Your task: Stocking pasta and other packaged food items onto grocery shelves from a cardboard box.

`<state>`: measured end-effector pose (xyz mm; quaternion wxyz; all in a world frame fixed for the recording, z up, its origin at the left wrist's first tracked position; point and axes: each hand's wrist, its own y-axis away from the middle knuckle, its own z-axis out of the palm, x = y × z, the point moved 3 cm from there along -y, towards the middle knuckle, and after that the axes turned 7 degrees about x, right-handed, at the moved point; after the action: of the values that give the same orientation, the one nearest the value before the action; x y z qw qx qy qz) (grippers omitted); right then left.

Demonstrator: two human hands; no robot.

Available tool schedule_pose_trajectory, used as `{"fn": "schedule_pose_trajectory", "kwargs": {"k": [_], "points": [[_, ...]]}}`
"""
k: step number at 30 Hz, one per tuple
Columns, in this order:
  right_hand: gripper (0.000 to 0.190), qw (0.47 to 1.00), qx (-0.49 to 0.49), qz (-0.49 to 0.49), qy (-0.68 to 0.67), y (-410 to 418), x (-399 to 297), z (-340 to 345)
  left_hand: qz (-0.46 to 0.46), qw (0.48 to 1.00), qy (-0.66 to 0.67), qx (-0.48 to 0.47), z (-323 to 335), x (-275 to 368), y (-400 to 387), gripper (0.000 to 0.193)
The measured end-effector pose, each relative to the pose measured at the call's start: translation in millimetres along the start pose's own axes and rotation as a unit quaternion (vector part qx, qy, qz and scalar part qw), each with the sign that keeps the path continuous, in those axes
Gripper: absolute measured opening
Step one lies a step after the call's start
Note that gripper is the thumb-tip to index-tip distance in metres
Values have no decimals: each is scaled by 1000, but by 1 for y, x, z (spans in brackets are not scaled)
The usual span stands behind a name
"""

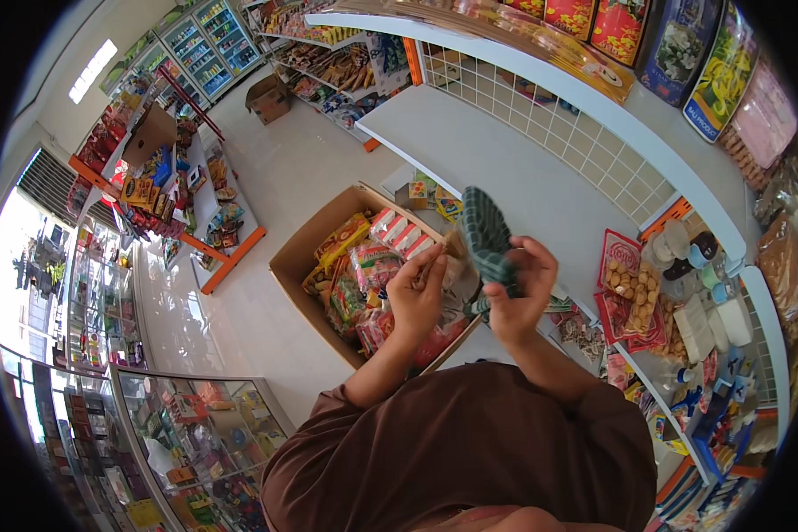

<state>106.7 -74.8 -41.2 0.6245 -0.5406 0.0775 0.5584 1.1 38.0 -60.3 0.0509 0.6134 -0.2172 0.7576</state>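
My right hand grips a folded dark green checked cloth, held up over the edge of a white shelf. Part of the cloth hangs below my fingers. To its left, my left hand has its thumb and fingertips pinched together; whether something small sits between them is hard to see. Both hands are above an open cardboard box full of packaged goods. Inside it lie red-and-white packs, a yellow packet and a clear bag with pink contents.
A white metal shelf with a wire-grid back runs ahead and right. Bagged snacks sit on its right section. Glass display cases stand at lower left. A snack rack and another cardboard box stand farther off.
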Motion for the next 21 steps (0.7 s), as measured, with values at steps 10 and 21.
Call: {"fn": "schedule_pose_trajectory", "kwargs": {"k": [10,21], "points": [[69,928,-194,-201,247,33,36,7,101,995,22,1,10,32,2,21],[80,902,-255,-140,320,98,82,-17,76,996,14,45,4,35,-9,18]]}}
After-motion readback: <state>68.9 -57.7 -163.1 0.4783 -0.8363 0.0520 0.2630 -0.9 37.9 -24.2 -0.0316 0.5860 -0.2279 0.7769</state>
